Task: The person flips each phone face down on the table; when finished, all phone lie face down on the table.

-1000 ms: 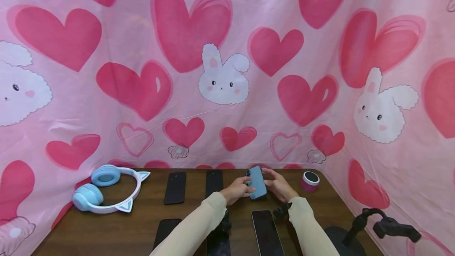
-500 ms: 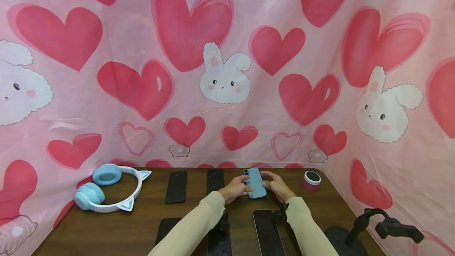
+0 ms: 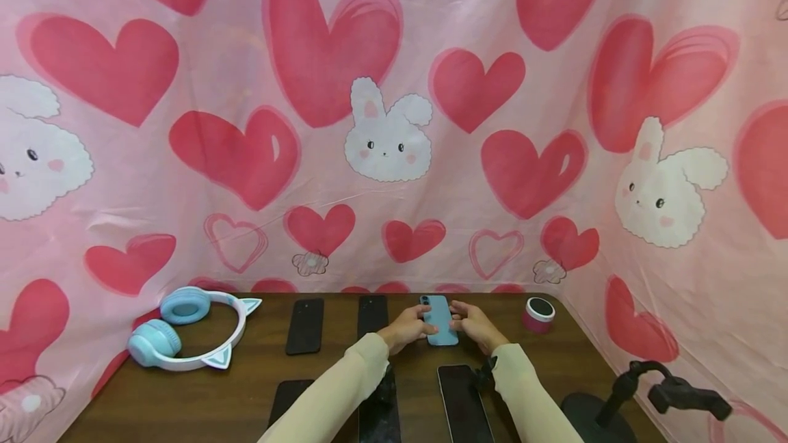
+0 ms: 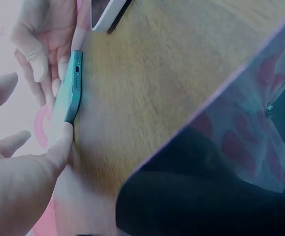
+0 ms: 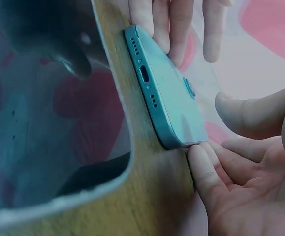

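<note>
A light blue phone (image 3: 438,323) lies with its camera side up at the back of the wooden table (image 3: 203,402). At its left edge is my left hand (image 3: 406,329), fingers extended; in the left wrist view a fingertip (image 4: 66,130) meets the phone's corner. My right hand (image 3: 477,327) is at the opposite edge. In the right wrist view its fingertips (image 5: 199,150) touch the phone's side low down, while the thumb (image 5: 250,115) stays raised off it. The charging port (image 5: 143,73) faces the near side, and the phone's lower edge sits on the wood.
Dark phones lie to the left (image 3: 305,325), behind my left hand (image 3: 372,313) and in front (image 3: 464,402); others are partly under my left sleeve. Cat-ear headphones (image 3: 191,330) sit far left, a small pink round device (image 3: 538,314) right, a black stand (image 3: 615,402) front right.
The blue phone has gone from tilted and raised to lying flat, turned straighter toward me. Both hands have come down with it, staying at its sides.
</note>
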`<action>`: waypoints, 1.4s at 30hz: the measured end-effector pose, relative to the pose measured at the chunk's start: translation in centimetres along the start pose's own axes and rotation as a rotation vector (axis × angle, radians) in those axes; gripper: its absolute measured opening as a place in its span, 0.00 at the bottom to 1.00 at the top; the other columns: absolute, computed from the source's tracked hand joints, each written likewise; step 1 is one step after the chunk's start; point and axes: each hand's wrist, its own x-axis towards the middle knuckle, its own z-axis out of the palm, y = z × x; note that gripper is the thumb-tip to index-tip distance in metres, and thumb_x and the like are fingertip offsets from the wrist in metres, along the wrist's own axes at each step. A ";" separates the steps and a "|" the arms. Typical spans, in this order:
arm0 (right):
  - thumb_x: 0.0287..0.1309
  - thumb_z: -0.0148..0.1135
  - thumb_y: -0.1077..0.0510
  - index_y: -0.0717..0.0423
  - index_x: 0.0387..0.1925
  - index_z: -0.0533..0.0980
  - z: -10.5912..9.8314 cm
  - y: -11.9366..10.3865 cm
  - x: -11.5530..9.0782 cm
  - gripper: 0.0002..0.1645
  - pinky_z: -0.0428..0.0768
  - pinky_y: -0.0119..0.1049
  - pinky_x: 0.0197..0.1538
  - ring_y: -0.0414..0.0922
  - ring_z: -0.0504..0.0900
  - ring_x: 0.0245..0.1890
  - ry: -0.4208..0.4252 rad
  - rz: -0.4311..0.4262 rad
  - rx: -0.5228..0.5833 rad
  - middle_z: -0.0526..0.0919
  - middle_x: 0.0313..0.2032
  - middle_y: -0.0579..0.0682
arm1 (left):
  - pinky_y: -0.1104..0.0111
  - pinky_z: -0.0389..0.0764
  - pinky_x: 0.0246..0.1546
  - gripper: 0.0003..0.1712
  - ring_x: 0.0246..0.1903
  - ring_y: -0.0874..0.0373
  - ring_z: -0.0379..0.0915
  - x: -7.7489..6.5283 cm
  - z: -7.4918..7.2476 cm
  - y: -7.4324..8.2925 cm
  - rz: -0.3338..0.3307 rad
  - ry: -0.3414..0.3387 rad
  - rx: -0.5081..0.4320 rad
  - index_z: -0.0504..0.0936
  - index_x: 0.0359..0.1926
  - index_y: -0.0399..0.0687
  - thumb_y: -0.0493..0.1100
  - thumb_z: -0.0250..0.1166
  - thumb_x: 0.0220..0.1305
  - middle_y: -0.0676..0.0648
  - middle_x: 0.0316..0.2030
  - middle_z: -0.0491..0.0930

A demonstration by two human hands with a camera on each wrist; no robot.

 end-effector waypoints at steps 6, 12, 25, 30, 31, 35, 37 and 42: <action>0.63 0.61 0.65 0.74 0.73 0.58 0.0 0.2 -0.2 0.40 0.69 0.62 0.70 0.66 0.72 0.67 -0.011 0.008 -0.040 0.68 0.69 0.72 | 0.45 0.73 0.67 0.39 0.71 0.37 0.64 -0.1 0.1 -0.4 -0.001 -0.010 0.004 0.59 0.76 0.35 0.38 0.64 0.68 0.33 0.76 0.59; 0.63 0.62 0.62 0.74 0.73 0.59 0.1 -0.2 0.0 0.41 0.67 0.63 0.71 0.66 0.70 0.69 -0.002 0.023 -0.044 0.68 0.70 0.71 | 0.44 0.72 0.67 0.41 0.72 0.36 0.63 -0.1 0.0 -0.2 0.001 -0.003 0.006 0.58 0.76 0.34 0.37 0.64 0.67 0.34 0.76 0.59; 0.63 0.65 0.56 0.70 0.74 0.57 1.5 -1.6 -0.9 0.45 0.69 0.60 0.71 0.65 0.68 0.70 0.246 0.021 -0.182 0.69 0.70 0.69 | 0.39 0.66 0.69 0.47 0.73 0.36 0.60 -1.7 -1.9 0.7 0.026 0.068 0.161 0.61 0.76 0.40 0.50 0.71 0.62 0.34 0.74 0.63; 0.61 0.67 0.56 0.68 0.72 0.59 3.0 -4.3 -2.5 0.44 0.66 0.59 0.73 0.64 0.66 0.72 0.473 -0.053 -0.107 0.67 0.71 0.68 | 0.39 0.63 0.72 0.47 0.73 0.38 0.60 -5.1 -4.4 2.7 0.160 0.122 0.221 0.63 0.76 0.45 0.51 0.73 0.60 0.38 0.73 0.66; 0.61 0.67 0.57 0.67 0.73 0.59 3.4 -5.0 -3.0 0.44 0.65 0.59 0.74 0.64 0.65 0.73 0.486 -0.075 -0.081 0.66 0.72 0.67 | 0.40 0.62 0.73 0.47 0.72 0.38 0.61 -6.0 -4.9 3.2 0.185 0.131 0.226 0.63 0.76 0.46 0.51 0.73 0.60 0.39 0.73 0.67; 0.61 0.68 0.62 0.64 0.75 0.56 5.8 -7.6 -5.4 0.46 0.62 0.57 0.77 0.61 0.61 0.76 0.460 -0.182 0.016 0.62 0.74 0.64 | 0.42 0.61 0.74 0.47 0.72 0.40 0.61 -10.0 -7.0 4.0 0.257 0.162 0.231 0.62 0.76 0.51 0.49 0.74 0.60 0.41 0.73 0.66; 0.61 0.68 0.63 0.62 0.76 0.55 7.1 -8.7 -6.7 0.47 0.60 0.58 0.77 0.60 0.59 0.77 0.420 -0.232 0.057 0.61 0.75 0.63 | 0.42 0.60 0.75 0.48 0.73 0.40 0.60 -12.2 -7.8 4.0 0.274 0.176 0.225 0.62 0.77 0.51 0.48 0.74 0.59 0.42 0.75 0.64; 0.59 0.71 0.62 0.58 0.76 0.55 11.3 -10.7 -10.4 0.50 0.59 0.56 0.77 0.56 0.57 0.78 0.308 -0.302 0.171 0.60 0.76 0.57 | 0.56 0.66 0.74 0.48 0.74 0.39 0.61 -17.9 -9.0 3.0 0.322 0.227 0.264 0.60 0.77 0.48 0.49 0.74 0.60 0.42 0.76 0.64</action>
